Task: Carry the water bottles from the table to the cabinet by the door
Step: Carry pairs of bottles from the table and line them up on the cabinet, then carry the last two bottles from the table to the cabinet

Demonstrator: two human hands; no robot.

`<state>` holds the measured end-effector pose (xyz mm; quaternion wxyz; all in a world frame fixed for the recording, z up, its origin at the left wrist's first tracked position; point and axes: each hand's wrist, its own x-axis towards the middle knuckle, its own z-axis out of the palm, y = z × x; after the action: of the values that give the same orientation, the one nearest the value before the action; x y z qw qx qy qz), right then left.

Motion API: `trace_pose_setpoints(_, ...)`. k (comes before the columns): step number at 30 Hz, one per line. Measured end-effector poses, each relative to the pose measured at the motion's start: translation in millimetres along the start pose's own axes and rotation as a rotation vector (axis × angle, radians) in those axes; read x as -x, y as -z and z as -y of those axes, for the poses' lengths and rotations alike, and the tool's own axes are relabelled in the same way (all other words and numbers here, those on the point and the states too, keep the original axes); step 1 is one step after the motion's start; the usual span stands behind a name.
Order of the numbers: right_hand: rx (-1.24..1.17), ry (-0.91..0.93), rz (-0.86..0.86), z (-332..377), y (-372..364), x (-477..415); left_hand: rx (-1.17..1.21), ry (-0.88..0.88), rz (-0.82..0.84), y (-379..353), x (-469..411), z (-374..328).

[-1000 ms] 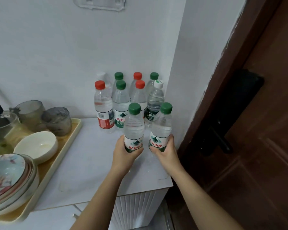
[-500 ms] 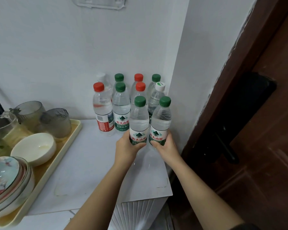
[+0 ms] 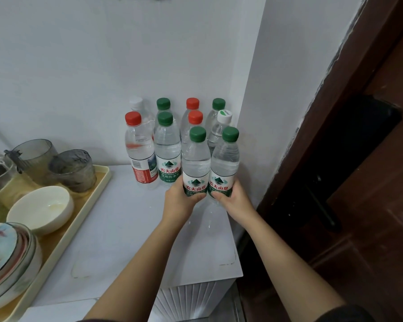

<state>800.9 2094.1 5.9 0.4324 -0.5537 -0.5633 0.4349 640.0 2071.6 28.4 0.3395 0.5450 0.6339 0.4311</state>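
The brown door (image 3: 370, 182) fills my right side, its black handle (image 3: 323, 205) level with my wrists, and the white wall (image 3: 79, 66) turns a corner just beside the door frame. Below it runs the white cabinet (image 3: 126, 228), its top reaching into that corner. On the left of the top sits a cream tray (image 3: 98, 189) holding a stack of patterned plates (image 3: 7, 259), a white bowl (image 3: 40, 208) and two smoky glasses (image 3: 75, 168) behind the bowl. Eight water bottles (image 3: 168, 149) stand upright in the corner in two rows of four, with red, green and white caps. In front of them are the two I am carrying, both green-capped, upright and touching side by side: the left bottle (image 3: 195, 163) and the right bottle (image 3: 224, 163), right next to the wall's corner. My left hand (image 3: 180, 201) wraps the left bottle low on its label, and my right hand (image 3: 236, 201) wraps the right one the same way. My fingers (image 3: 191, 198) are curled tight round the plastic, thumbs across the front. Their bases are hidden by my hands, so I cannot tell whether they rest on the cabinet top or hang just above it.
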Motion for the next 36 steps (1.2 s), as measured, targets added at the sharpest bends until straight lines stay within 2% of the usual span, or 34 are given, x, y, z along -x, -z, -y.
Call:
trace_pose_setpoints(14, -0.039, -0.077, -0.004, -2, -3, 10, -0.067, 0.051, 0.061, 3, 3, 2)
trace_pose_setpoints(18, 0.016, -0.099, 0.017, 4, 0, 21, -0.096, 0.078, 0.071, 6, 8, 0)
trace_pose_setpoints(22, 0.219, -0.022, 0.03, 9, 6, 38, -0.245, 0.142, 0.051, 15, 27, 1)
trace_pose_setpoints(25, 0.596, -0.088, 0.069, 14, 11, 54, -0.483, 0.162, 0.016, 22, 58, 4)
trace_pose_setpoints(27, 0.887, -0.154, 0.168, 25, 15, 69, -0.696, 0.176, 0.015, 24, 82, 7)
trace_pose_setpoints(29, 1.042, -0.138, 0.269, 38, 16, 83, -0.843, 0.225, 0.016, 25, 105, 11)
trace_pose_setpoints(32, 1.145, -0.007, 0.408, 57, 10, 103, -0.942, 0.291, -0.018, 29, 139, 14)
trace_pose_setpoints(36, 1.141, 0.219, 0.593, 70, -13, 131, -0.949, 0.383, -0.11, 39, 192, 15)
